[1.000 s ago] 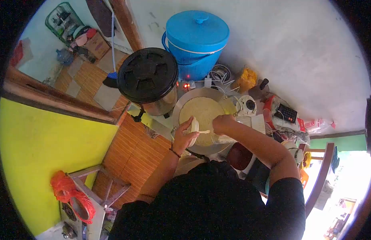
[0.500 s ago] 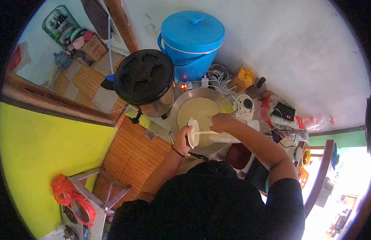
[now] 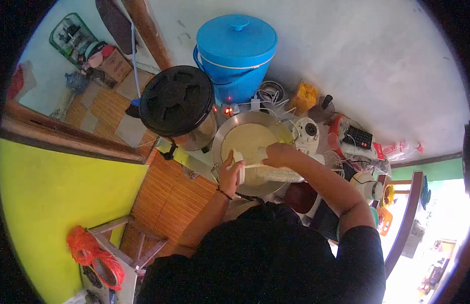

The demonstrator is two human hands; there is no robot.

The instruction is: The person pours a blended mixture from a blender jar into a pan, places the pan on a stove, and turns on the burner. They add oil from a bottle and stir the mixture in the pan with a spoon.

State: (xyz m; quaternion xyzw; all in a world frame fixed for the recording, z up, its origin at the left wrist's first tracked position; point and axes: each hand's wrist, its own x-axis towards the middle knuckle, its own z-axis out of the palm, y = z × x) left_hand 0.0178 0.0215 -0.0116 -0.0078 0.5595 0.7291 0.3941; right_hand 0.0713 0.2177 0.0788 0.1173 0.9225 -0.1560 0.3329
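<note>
My left hand [image 3: 229, 177] is closed on a small white round container [image 3: 239, 161], tilted nearly edge-on over the near left side of a wide metal pan [image 3: 222, 137]. Pale, creamy batter [image 3: 247, 137] covers the pan's bottom. My right hand [image 3: 278, 155] is closed on a thin white spatula [image 3: 252, 165], whose other end reaches the container; its blade cannot be made out. Beneath my right forearm a clear blender jar [image 3: 280, 175], smeared with pale batter, lies slanted across the pan. The forearm hides part of it.
A black-lidded container [image 3: 178, 101] and a blue lidded bucket [image 3: 237, 55] stand behind the pan. To the right are a white appliance base [image 3: 307, 133], cables, a yellow tub [image 3: 306, 97] and a calculator [image 3: 358, 137]. A stool [image 3: 110, 248] with a red bag stands lower left.
The white container has turned from showing its round opening to nearly edge-on. Both hands remain over the pan, and the whole view has shifted slightly.
</note>
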